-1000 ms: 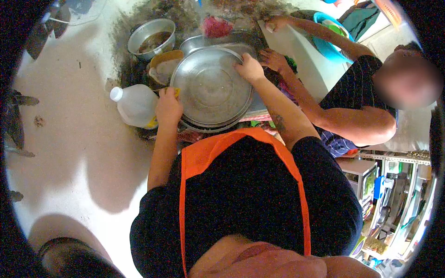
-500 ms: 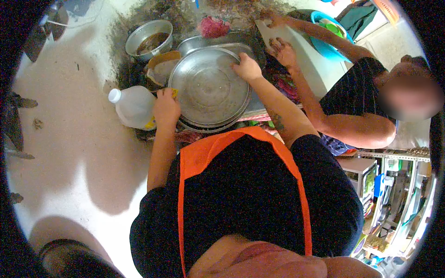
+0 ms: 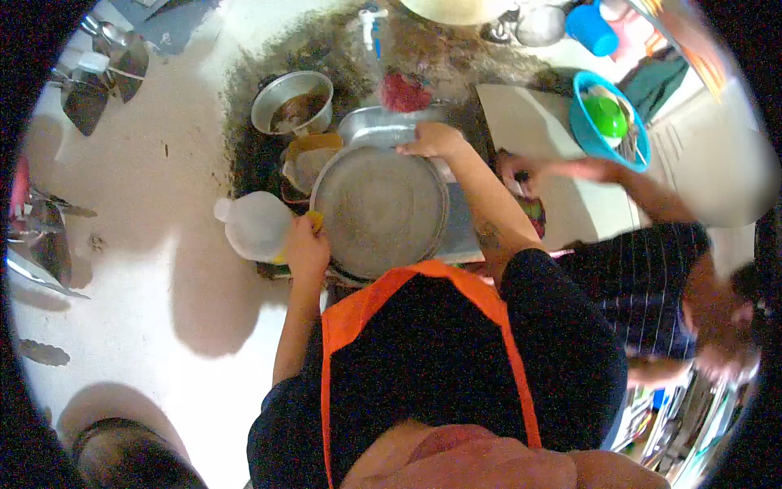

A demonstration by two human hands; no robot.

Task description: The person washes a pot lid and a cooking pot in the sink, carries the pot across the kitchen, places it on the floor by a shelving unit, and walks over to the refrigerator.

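My left hand (image 3: 308,246) is closed around a yellow sponge (image 3: 316,221) at the left rim of a large round metal pan (image 3: 380,213). At the pan's top edge, my right hand (image 3: 433,140) grips the rim with bent fingers. The pan shows a dull grey face. Close to my left hand stands a translucent plastic jug (image 3: 257,226). Above the pan are an oval metal tray (image 3: 371,124) and a yellowish-brown container (image 3: 314,159). A metal bowl (image 3: 324,90) with brownish liquid sits further left.
A co-worker's blurred hand (image 3: 518,173) is near a pale board (image 3: 533,122) on the right. Beyond it are a blue basin (image 3: 580,114) with a green item and a blue cup (image 3: 593,31). Red mesh (image 3: 405,92) lies below a tap (image 3: 372,24). Utensils hang at left.
The view has shifted, bringing the tap into sight. The pan's visible face looks duller and less ringed. The co-worker has leaned down and away at the right. My right hand has moved along the rim.
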